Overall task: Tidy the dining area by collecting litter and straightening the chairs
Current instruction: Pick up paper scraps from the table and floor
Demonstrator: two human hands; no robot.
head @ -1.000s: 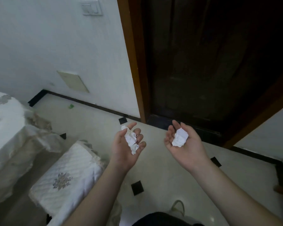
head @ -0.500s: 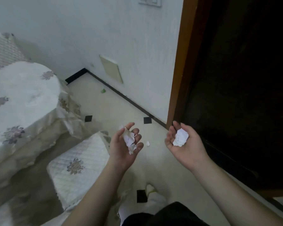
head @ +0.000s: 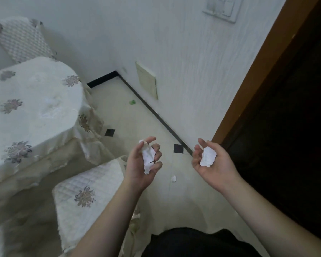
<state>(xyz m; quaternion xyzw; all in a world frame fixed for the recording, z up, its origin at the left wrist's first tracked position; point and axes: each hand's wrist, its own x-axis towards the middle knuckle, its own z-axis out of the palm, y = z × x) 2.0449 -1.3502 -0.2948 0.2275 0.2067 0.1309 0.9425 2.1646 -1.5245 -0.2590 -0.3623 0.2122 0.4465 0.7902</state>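
My left hand (head: 137, 167) is palm up and its curled fingers hold a crumpled white paper (head: 148, 158). My right hand (head: 216, 164), also palm up, cups a second crumpled white paper wad (head: 208, 157) with the fingers bent round it. Both hands hover at waist height over the pale tiled floor (head: 137, 123). On that floor between the hands lies a small white scrap (head: 173, 178). A small green scrap (head: 132, 102) lies farther off near the wall. A chair with a quilted white seat cover (head: 85, 197) stands at the lower left, below my left forearm.
A table under a cream embroidered cloth (head: 33, 108) fills the left side, with another covered chair back (head: 22, 41) behind it. A white wall with a beige panel (head: 146, 80) runs diagonally. A brown door frame (head: 263, 71) and dark doorway stand to the right.
The view has swung left: the doorway slid to the right edge and the table came into view. Both hands keep their papers in the same pose.
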